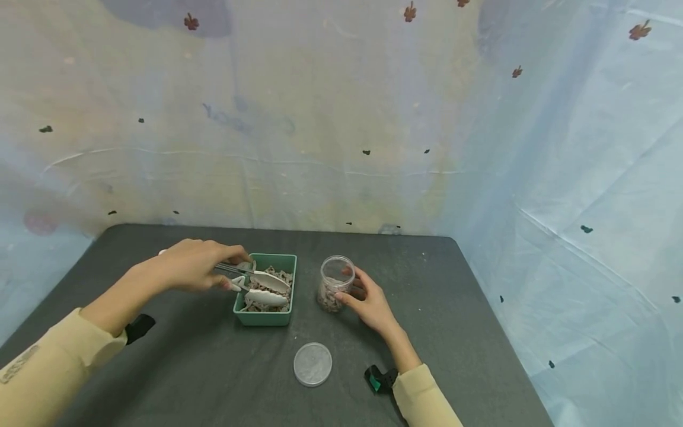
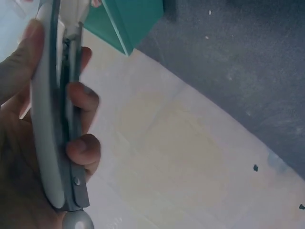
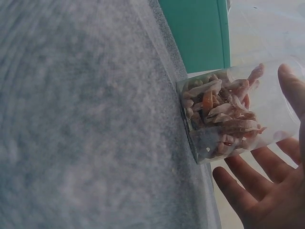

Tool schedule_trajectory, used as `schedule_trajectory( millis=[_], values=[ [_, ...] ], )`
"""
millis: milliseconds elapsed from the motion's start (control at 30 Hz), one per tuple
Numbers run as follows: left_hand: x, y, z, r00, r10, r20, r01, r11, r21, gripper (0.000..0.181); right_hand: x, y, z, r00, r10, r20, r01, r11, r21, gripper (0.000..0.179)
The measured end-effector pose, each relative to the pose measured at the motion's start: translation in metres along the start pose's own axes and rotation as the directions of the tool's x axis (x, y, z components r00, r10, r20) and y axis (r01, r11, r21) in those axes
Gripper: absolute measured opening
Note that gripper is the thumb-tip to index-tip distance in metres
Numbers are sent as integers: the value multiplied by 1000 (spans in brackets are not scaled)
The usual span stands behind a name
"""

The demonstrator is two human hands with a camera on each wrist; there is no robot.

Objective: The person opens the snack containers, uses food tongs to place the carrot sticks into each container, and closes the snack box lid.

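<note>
My left hand [image 1: 192,265] grips a pair of metal tongs [image 2: 47,119] with pale tips. The tongs' two tips [image 1: 269,298] are spread apart over wrinkled, brownish strips [image 1: 256,306] in a green rectangular tub [image 1: 265,319]. My right hand [image 1: 373,305] holds a clear, lidless jar [image 1: 337,265] around its side, thumb on the near side and fingers on the far side. The jar stands on the table and similar brownish pieces [image 3: 221,112] fill its lower part. In the left wrist view the tongs' tips are out of sight.
A round translucent lid [image 1: 312,364] lies flat on the dark grey table [image 1: 224,367], nearer than the jar. Black straps hang by both wrists. A patterned plastic sheet [image 1: 299,118] closes off the back and sides of the table.
</note>
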State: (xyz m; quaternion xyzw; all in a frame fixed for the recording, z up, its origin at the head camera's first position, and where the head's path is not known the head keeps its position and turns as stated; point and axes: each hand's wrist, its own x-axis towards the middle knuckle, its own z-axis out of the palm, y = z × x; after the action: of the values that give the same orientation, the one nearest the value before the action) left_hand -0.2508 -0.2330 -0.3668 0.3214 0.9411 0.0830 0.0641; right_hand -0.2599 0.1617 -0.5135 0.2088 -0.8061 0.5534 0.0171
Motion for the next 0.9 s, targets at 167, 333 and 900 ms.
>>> schedule_trajectory(
  millis=[167,333,900],
  values=[
    [-4,1,-2,1000,5,-13,-5,1000,7,45,-1,-1,0,1000,-10,-7,10,1000,11,72],
    [-5,2,-3,1000,3,-13,-3,1000,14,45,0,-1,0,1000,-3,-8,3,1000,21,72],
    [-15,-3,-2,998,-14,-66,14,1000,-4,48,0,-5,0,1000,23,3,-23,999,27,73]
  ],
)
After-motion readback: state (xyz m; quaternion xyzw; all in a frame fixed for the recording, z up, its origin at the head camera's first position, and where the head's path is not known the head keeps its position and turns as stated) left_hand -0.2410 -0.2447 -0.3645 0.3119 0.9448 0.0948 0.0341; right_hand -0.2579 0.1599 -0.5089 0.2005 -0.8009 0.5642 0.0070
